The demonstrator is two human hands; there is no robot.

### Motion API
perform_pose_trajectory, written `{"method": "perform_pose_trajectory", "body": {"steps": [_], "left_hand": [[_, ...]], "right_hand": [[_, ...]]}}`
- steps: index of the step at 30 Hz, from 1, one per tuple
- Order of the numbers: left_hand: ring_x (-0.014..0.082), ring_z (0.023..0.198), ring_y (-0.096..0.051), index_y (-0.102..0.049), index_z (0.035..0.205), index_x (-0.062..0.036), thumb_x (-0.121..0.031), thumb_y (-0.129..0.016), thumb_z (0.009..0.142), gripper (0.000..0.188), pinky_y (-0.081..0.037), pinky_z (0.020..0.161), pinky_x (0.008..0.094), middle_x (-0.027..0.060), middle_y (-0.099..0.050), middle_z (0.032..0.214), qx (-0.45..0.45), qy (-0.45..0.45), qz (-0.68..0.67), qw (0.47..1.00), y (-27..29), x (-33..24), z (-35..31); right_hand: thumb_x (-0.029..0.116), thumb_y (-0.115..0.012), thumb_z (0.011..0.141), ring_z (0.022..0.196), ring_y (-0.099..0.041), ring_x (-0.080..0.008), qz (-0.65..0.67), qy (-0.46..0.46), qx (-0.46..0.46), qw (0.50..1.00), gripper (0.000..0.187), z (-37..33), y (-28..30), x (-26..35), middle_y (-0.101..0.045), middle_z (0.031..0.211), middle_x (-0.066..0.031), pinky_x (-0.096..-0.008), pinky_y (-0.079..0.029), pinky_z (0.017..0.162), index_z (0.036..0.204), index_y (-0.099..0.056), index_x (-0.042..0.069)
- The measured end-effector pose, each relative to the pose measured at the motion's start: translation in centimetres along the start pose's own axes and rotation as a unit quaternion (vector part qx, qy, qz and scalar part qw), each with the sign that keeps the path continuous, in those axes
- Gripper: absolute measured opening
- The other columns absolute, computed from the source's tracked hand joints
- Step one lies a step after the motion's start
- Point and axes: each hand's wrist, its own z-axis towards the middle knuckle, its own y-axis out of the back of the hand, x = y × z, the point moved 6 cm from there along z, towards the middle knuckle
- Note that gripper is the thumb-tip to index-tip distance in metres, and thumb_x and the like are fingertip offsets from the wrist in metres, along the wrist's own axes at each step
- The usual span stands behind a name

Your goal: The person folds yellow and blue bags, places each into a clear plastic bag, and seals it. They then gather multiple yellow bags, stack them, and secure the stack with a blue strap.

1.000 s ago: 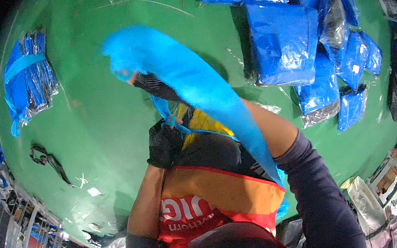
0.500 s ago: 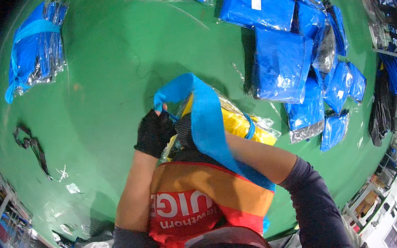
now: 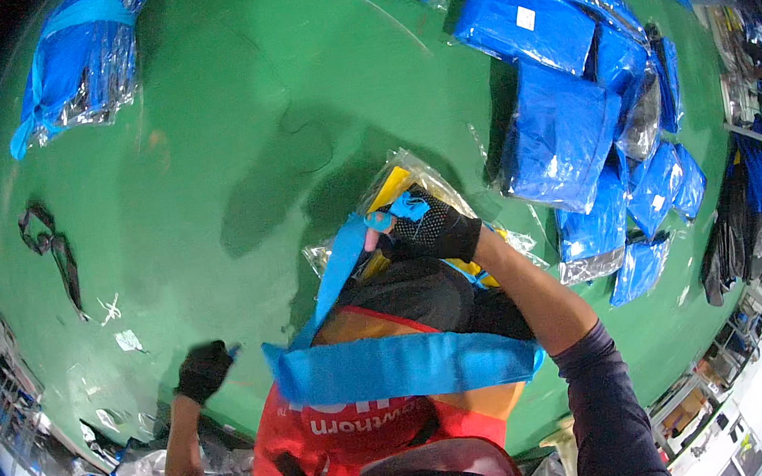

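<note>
My right hand (image 3: 428, 227), in a dotted black glove, is closed on a light blue strap (image 3: 337, 273) over a clear-wrapped yellow bundle (image 3: 391, 187). The strap is bunched between my fingers. From there it slants down to the left, and a wide length of it lies across my lap. Off to the left, apart from the strap, my black-gloved left hand (image 3: 204, 372) is closed. A small bluish-grey tip shows at its fingers; what it is cannot be made out. My right hand and forearm partly hide the bundle.
Clear-wrapped blue packages (image 3: 555, 133) lie piled on the green floor (image 3: 217, 163) at the right. A strapped blue bundle (image 3: 84, 65) is at the far left. Below it lies a black strip (image 3: 64, 265). Crumpled plastic (image 3: 147, 471) sits at lower left.
My left hand has left the bundle and swung down to the left. My right hand has come up into view, gripping the strap, whose wide length now lies across my lap.
</note>
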Motion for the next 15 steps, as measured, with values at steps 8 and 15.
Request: {"method": "perform_pose_trajectory", "body": {"steps": [8, 15], "left_hand": [[0.0387, 0.123, -0.042, -0.043, 0.133, -0.0041, -0.023, -0.064, 0.080, 0.060, -0.031, 0.106, 0.0431, 0.0204, -0.045, 0.134, -0.329, -0.038, -0.220, 0.918, 11.4, -10.5, 16.0], [0.0400, 0.077, -0.063, -0.059, 0.113, -0.0110, -0.037, -0.050, 0.088, 0.037, -0.051, 0.069, 0.0466, 0.0193, -0.064, 0.083, 0.042, 0.024, -0.209, 0.977, 3.8, -16.0, 17.4]], "right_hand": [[0.022, -0.052, 0.086, 0.071, -0.062, -0.0271, -0.071, 0.031, 0.008, 0.997, 0.021, 0.6, -1.4, -0.6, -0.064, 0.072, -0.0092, -0.0368, -0.047, 0.065, 0.073, -0.064, 0.009], [0.033, -0.047, 0.093, 0.082, -0.061, -0.0287, 0.012, -0.034, -0.030, 0.999, 0.028, -0.2, -1.1, -2.0, -0.064, 0.083, -0.0141, -0.0361, -0.048, 0.074, 0.096, -0.065, 0.011]]}}
